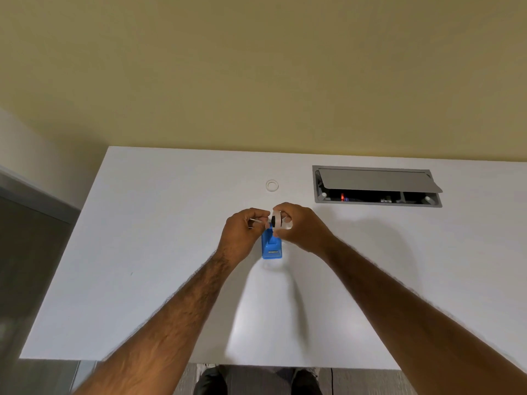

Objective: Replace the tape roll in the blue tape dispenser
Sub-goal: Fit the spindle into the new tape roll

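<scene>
Though no brand or writing can be read anywhere, the blue tape dispenser [271, 248] stands on the white table [148, 252], its far end hidden behind both hands. Just above it, the right hand [299, 226] closes its fingers around a clear tape roll [281, 220] with a black hub [273, 220], while the left hand [242, 232] pinches something pale and thin beside it. Farther back lie 1 empty clear ring [272, 185] and a grey cable hatch [376, 186], lid ajar.

both hands meet above a blue plastic tape dispenser [271, 247] on the white desk [159, 252]; right hand [299, 228] grips a clear tape roll with a black core [279, 220], left hand [242, 229] pinches its free end.
</scene>
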The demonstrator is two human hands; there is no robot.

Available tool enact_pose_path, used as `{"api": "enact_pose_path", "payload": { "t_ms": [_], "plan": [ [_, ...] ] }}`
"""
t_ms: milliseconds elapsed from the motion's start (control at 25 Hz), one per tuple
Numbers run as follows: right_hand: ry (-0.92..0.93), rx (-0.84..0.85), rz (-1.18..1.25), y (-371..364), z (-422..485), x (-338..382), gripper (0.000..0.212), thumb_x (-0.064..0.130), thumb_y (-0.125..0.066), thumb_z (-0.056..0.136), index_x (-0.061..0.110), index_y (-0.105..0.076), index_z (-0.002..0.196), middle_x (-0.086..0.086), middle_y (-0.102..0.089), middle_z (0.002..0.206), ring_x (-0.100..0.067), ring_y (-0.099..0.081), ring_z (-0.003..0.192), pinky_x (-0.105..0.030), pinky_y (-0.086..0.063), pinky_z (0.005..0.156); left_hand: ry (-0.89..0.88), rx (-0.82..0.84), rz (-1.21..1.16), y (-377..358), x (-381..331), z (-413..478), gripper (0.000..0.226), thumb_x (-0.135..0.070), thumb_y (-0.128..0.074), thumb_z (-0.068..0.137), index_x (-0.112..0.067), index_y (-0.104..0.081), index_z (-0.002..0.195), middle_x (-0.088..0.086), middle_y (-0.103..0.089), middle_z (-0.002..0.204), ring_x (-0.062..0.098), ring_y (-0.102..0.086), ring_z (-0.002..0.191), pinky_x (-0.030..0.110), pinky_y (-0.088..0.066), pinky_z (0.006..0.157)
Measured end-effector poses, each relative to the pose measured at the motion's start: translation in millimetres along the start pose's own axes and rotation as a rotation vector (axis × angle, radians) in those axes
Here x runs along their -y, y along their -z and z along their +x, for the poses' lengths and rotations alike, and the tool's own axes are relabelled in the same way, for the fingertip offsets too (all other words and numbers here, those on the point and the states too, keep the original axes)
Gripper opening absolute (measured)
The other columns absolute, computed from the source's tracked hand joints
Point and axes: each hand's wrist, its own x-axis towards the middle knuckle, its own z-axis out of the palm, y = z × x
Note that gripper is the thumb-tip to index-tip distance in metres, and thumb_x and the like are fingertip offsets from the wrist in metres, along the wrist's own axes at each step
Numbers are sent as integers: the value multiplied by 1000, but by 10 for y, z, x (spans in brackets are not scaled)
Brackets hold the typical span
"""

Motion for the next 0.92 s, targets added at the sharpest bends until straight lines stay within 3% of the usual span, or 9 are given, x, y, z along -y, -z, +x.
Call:
{"api": "enact_pose_path", "payload": {
  "t_ms": [80,160,280,560,920],
  "plan": [
    [-41,13,-100,-127,52,-140,44,22,-71,74,21,-60,117,0,-66,111,-17,-58,99,-33,-51,85,24,15,45,-7,162,46,23,-11,-69,89,-19,-75,109,-5,-75,105,11,-69,91,18,-52,84],
    [-67,34,-160,-222,106,-252,49,25,-71,75,23,-59,122,0,-64,119,-19,-56,108,-35,-50,92,38,28,108,-14,315,54,26,-13,-72,88,-18,-72,113,-5,-72,109,10,-66,89,16,-49,81],
    [-68,53,-156,-331,174,-354,51,25,-73,73,23,-60,122,-3,-65,119,-21,-58,109,-33,-48,93,72,41,150,-49,468,67,31,-17,-77,85,-21,-70,115,-10,-68,106,6,-64,85,11,-44,75],
    [-48,44,-126,-504,191,-485,51,31,-74,79,18,-60,126,-8,-66,119,-24,-59,107,-28,-41,90,75,48,162,-238,519,90,29,-17,-69,91,-15,-70,120,0,-72,117,13,-65,101,5,-40,79],
    [-94,69,-149,-567,254,-524,53,36,-74,81,18,-57,129,-8,-62,117,-23,-57,108,-32,-44,93,107,29,87,-283,520,103,28,-14,-70,90,-14,-72,118,4,-73,113,20,-67,102,27,-51,91]
  ]
}}
